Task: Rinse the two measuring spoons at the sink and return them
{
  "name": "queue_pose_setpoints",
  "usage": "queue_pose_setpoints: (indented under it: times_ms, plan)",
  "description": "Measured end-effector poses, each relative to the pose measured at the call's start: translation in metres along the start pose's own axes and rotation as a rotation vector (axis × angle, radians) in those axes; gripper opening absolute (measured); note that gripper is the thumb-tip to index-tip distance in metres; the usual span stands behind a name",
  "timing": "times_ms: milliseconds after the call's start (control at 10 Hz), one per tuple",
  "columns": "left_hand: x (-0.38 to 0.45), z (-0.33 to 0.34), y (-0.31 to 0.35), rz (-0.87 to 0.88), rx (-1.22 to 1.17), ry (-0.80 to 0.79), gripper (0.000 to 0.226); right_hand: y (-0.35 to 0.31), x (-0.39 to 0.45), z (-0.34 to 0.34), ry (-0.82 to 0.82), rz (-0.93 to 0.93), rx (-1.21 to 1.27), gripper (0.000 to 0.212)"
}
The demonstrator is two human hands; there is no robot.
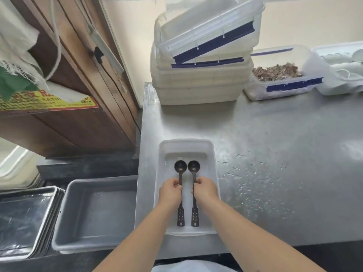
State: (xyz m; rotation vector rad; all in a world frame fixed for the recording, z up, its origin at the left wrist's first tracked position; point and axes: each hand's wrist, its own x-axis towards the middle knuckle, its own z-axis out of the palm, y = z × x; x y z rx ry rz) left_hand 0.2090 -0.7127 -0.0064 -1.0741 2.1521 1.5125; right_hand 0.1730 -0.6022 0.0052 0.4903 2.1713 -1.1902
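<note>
Two dark metal measuring spoons lie side by side in a white plastic tray [213, 173] on the steel counter, bowls pointing away from me. My left hand [170, 190] pinches the handle of the left spoon [180, 213] just below its bowl. My right hand [205, 189] pinches the handle of the right spoon [195, 214] at the same height. Both flat perforated handle ends show below my hands. No sink is in view.
Stacked lidded plastic boxes [198, 83] stand at the counter's back, beside an open box of brown dried bits [279, 72]. Water drops [255, 179] dot the counter to the right of the tray. Left and lower are a grey tub [94, 214] and stacked metal trays [25, 220].
</note>
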Motion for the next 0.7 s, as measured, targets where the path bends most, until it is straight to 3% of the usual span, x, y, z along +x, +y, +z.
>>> queue_pose_setpoints:
  times_ms: [200,600,700]
  plan:
    - [0.012,0.005,-0.013,0.036,0.223,0.058,0.019,0.011,0.011,0.011,0.058,0.014,-0.115,0.027]
    - [0.009,0.011,-0.015,0.026,0.156,0.12,0.017,0.02,0.014,0.02,0.206,-0.077,-0.221,0.024]
    - [0.006,0.01,-0.016,0.034,0.176,0.117,0.036,0.022,0.012,0.021,0.247,-0.07,-0.209,0.029]
